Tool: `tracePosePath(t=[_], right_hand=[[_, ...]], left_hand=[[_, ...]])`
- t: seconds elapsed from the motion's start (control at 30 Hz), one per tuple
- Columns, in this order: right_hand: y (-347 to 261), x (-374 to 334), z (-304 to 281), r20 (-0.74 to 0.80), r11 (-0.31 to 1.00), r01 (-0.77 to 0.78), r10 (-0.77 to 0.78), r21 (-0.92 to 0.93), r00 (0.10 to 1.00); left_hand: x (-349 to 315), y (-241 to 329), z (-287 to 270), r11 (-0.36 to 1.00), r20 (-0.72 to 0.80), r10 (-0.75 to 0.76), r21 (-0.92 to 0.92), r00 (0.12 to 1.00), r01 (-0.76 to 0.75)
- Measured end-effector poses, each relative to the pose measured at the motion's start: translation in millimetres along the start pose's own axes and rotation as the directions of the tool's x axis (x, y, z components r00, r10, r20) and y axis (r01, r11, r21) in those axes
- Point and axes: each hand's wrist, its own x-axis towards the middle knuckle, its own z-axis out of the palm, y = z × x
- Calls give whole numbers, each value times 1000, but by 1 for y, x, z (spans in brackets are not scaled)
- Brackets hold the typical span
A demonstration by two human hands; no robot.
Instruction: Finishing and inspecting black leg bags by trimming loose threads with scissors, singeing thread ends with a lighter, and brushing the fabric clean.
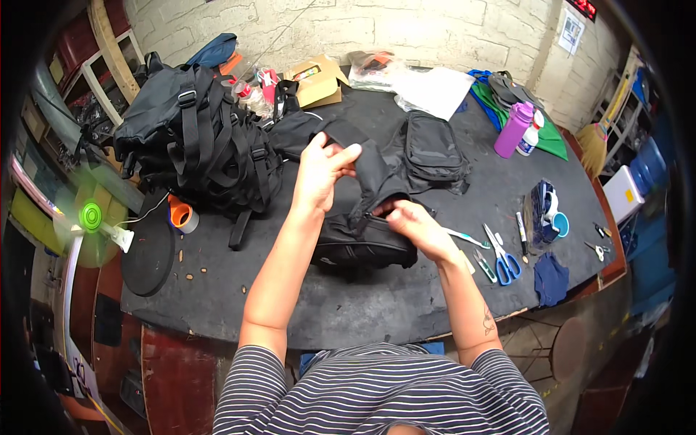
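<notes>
A small black bag (366, 245) lies on the dark table in front of me. My left hand (319, 174) is closed on a wide black fabric strap (371, 163), holding it raised above the bag. At the bag's upper right edge, my right hand (419, 226) has its fingers closed on the black fabric; the fingertips are partly hidden by it. Just beyond lies another black bag (435, 151) with a zipped front, lying flat.
A big pile of black backpacks (196, 130) fills the left side. Blue-handled scissors (502, 257), thread snips (484, 267) and a marker (521, 235) lie to the right. A purple bottle (513, 130) stands beside a spray bottle (531, 135). A fan (91, 216) spins at left.
</notes>
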Motion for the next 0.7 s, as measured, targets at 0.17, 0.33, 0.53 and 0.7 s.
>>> tracePosePath(t=[0.17, 0.33, 0.53, 0.7], right_hand=[[-14, -8, 11, 73, 950, 127, -111, -286, 991], [-27, -16, 11, 167, 1000, -3, 5, -13, 986], [7, 3, -22, -190, 995, 68, -55, 66, 980], [6, 37, -27, -182, 967, 156, -119, 204, 976]], left_hand=[[16, 24, 11, 939, -112, 268, 255, 957, -233], [42, -2, -30, 972, -128, -56, -233, 990, 25], [7, 14, 7, 216, 161, 642, 900, 750, -378], [-3, 0, 23, 655, 528, 21, 634, 849, -410]])
